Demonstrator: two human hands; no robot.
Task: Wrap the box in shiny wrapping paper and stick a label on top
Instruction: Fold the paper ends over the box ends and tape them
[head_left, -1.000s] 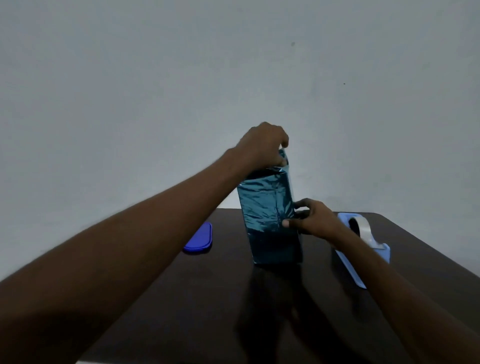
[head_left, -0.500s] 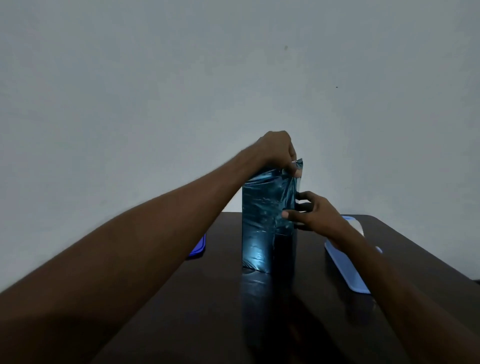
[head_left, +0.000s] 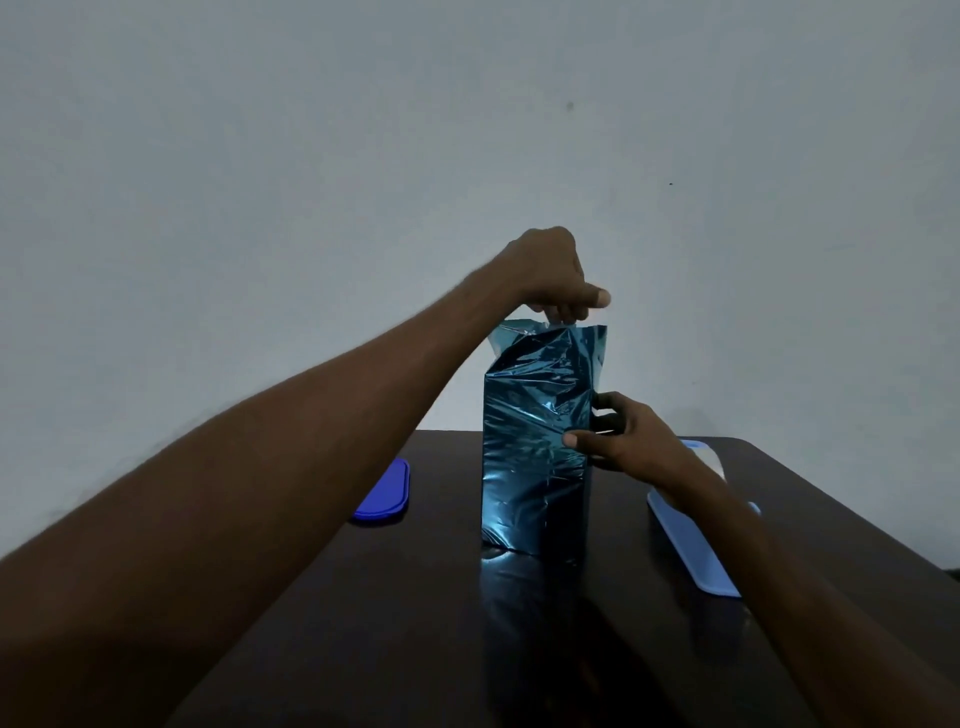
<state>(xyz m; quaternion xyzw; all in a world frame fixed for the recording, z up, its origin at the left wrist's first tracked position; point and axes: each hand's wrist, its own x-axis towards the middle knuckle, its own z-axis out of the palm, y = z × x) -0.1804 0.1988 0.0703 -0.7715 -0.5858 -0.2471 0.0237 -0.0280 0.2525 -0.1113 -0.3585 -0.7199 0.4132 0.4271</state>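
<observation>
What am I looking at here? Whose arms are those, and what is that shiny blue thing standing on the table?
There is no machine here. A person wears a camera on their head, so you see their own two arms reaching forward, as if you were looking through their eyes.

The shiny thing is a box standing upright on a dark table, covered in blue wrapping paper. The left hand pinches the loose paper sticking up at the top. The right hand holds the box's side, thumb in front and fingers behind.

Left of the box lies a dark blue flat thing. On the right lies a light blue thing, partly hidden by the arm.
</observation>
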